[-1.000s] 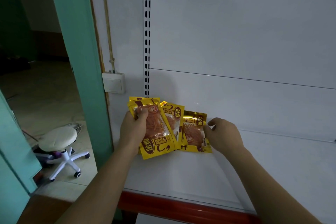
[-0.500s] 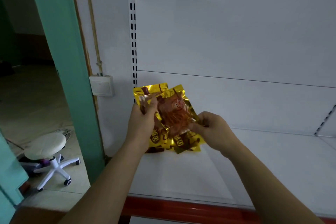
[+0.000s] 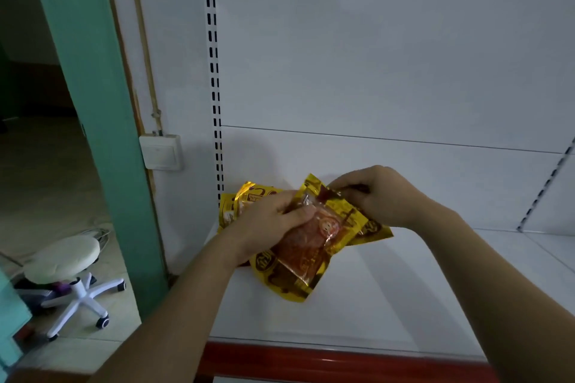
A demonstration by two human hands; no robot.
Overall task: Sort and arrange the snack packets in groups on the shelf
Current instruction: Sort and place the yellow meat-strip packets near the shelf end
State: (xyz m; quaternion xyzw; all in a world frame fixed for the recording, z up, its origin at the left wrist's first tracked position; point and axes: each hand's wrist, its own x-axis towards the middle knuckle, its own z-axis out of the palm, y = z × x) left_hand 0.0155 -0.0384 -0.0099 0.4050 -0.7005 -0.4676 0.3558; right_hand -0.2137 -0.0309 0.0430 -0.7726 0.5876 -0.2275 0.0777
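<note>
Several gold snack packets with orange-red contents are bunched over the left end of the white shelf (image 3: 389,305). The front packet (image 3: 311,246) is tilted, its clear window facing me. My left hand (image 3: 267,224) grips the packets from the left, thumb across the front one. My right hand (image 3: 382,196) pinches the top right corner of a packet. More gold packets (image 3: 239,202) stick out behind my left hand against the shelf's back panel.
The shelf has a red front edge (image 3: 342,364) and a slotted upright (image 3: 214,87) at its left. A teal door frame (image 3: 102,121), a wall switch (image 3: 160,151) and a white wheeled stool (image 3: 68,264) lie to the left.
The packets were fanned out upright against the back panel; both hands have gathered them into a bunch and lowered them toward the shelf. My right hand shifted to the top corner.
</note>
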